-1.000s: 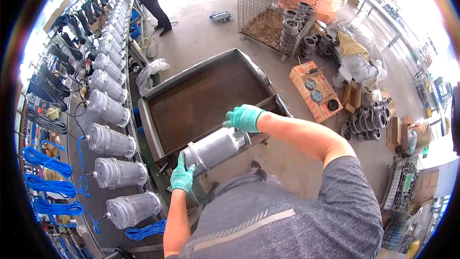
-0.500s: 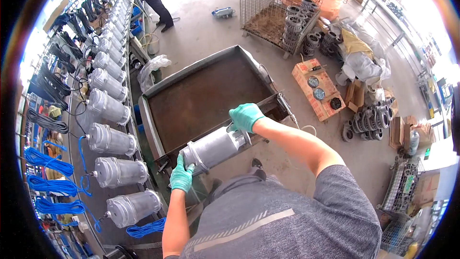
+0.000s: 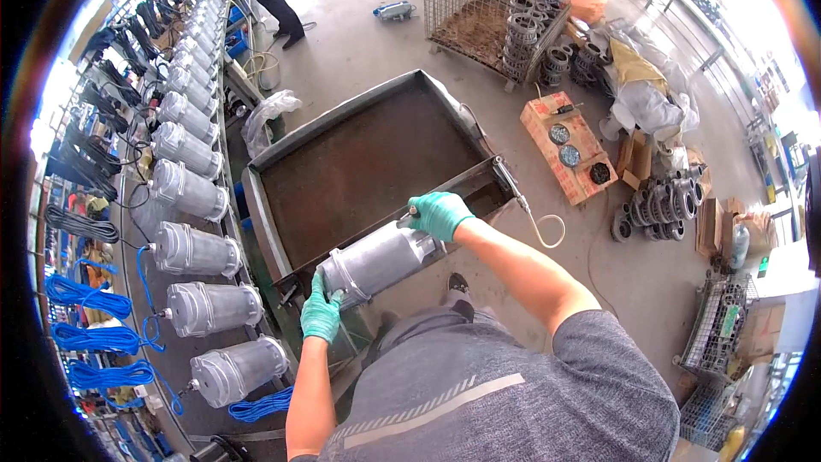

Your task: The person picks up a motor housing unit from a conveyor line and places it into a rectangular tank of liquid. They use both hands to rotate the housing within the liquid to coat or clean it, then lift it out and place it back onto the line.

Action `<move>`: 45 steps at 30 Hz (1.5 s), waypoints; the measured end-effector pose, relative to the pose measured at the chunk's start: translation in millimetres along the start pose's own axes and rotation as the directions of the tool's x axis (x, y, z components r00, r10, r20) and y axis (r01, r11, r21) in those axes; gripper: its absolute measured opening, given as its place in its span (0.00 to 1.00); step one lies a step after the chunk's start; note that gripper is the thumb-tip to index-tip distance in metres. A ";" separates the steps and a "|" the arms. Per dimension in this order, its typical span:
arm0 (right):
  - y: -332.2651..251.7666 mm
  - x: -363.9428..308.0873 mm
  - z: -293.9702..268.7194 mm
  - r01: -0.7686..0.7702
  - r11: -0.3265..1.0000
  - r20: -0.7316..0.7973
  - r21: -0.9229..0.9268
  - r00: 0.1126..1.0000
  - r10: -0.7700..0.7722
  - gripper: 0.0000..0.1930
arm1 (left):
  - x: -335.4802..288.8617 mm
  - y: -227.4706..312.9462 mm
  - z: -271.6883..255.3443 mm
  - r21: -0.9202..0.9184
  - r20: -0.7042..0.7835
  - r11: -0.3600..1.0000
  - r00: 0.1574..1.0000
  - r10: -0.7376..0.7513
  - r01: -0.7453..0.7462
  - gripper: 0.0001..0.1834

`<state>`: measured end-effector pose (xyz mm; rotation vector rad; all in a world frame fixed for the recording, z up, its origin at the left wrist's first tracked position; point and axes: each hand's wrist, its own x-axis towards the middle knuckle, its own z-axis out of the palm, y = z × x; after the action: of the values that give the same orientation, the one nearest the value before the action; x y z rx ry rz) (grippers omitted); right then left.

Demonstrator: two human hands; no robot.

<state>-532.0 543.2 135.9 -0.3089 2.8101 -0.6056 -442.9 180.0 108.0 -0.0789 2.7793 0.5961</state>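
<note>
Your green-gloved left grip (image 3: pixel 321 311) is clamped on the flanged left end of the grey cylindrical metal housing (image 3: pixel 376 267); the housing lies on its side at the near edge of the brown-floored metal tray (image 3: pixel 368 162); your right grip (image 3: pixel 440 215) is curled at its other end, clamped on what cannot be told; similar housings (image 3: pixel 197 248) line the bench (image 3: pixel 175 351) leftward.
</note>
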 end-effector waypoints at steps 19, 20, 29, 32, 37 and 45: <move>117.2 -78.8 6.6 -0.325 0.842 -0.623 0.430 0.569 0.537 0.23 | -5.5 1.4 0.6 -0.164 -0.010 0.986 1.000 -0.019 0.017 0.43; 166.8 -88.1 37.1 -0.425 0.826 -0.676 0.371 0.486 0.554 0.27 | -0.4 4.3 5.2 -0.175 -0.016 0.984 1.000 0.001 -0.004 0.43; 191.4 -20.3 6.3 -0.566 0.555 -0.061 0.609 0.664 0.745 0.42 | -8.1 6.6 3.9 -0.213 -0.024 0.975 0.998 -0.062 0.056 0.43; 243.6 17.7 13.9 -0.555 0.461 -0.103 0.692 0.556 0.824 0.36 | 4.1 20.1 10.2 -0.223 -0.017 0.975 1.000 -0.015 0.011 0.43; 141.9 28.6 -24.6 -0.272 0.915 -0.261 0.297 0.899 0.352 0.19 | -5.4 -14.5 16.0 -0.215 -0.068 0.976 0.997 -0.042 0.027 0.42; 10.1 -13.5 -95.4 0.068 0.959 -0.155 0.276 0.988 -0.025 0.08 | -3.0 11.7 -0.3 -0.109 -0.015 0.990 0.996 -0.087 0.084 0.42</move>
<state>-547.9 591.3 218.4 -0.2845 2.8112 -1.0664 -441.5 190.6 113.7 -0.2270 2.7451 0.7270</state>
